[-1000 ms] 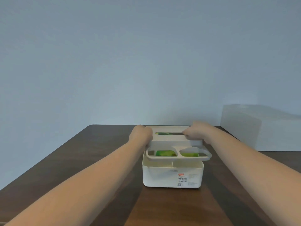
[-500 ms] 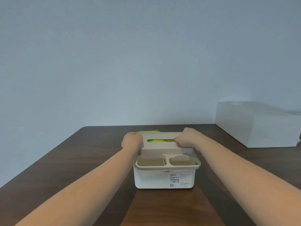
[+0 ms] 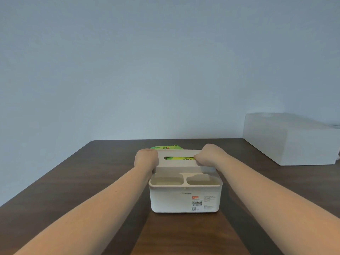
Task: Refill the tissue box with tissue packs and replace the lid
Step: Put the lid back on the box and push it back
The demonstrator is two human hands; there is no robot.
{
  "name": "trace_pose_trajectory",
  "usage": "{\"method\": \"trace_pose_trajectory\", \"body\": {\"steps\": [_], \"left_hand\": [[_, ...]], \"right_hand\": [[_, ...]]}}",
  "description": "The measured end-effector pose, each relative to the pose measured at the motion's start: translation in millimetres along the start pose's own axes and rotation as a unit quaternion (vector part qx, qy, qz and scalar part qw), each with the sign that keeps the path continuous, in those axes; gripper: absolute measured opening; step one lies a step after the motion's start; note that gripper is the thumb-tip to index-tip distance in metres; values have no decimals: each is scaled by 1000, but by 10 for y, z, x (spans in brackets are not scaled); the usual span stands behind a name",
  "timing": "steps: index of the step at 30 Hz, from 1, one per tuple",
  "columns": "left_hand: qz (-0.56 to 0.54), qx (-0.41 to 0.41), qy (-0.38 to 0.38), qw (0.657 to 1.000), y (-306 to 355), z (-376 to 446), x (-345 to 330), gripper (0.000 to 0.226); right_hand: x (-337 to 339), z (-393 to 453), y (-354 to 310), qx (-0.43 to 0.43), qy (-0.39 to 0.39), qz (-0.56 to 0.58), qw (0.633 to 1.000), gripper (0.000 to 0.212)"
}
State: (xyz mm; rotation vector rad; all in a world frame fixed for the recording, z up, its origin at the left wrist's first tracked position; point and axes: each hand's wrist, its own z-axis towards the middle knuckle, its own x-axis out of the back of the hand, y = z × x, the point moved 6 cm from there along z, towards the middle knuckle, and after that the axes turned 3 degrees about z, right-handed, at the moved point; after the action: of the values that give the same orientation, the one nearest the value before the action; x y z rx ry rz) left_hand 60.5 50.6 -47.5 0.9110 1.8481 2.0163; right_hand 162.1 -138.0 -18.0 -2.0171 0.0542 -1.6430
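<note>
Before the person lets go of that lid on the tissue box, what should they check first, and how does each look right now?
1. Lid down on the tissue box: ok along the near edge; the far edge is hidden.
2. Left hand and right hand at opposite ends of the lid: ok.
3. Green tissue pack under the slot: ok, it shows through.
4. Nothing trapped under the lid: cannot tell; another green pack peeks out behind it.
5. Box flat on the table: ok.
6. Two front compartments unobstructed: ok.
</note>
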Motion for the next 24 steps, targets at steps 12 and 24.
{"method": "trace_pose_trajectory", "body": {"steps": [12,24], "left_hand": [[191,-24,-38,980,145,-1,-68,38],[189,27,-59,980,-11,-141,17,40]], "right_hand": [[-6,11,39,-5,-3,20,1000,28],[-48,-157,82,31,8,100,995,44]]}}
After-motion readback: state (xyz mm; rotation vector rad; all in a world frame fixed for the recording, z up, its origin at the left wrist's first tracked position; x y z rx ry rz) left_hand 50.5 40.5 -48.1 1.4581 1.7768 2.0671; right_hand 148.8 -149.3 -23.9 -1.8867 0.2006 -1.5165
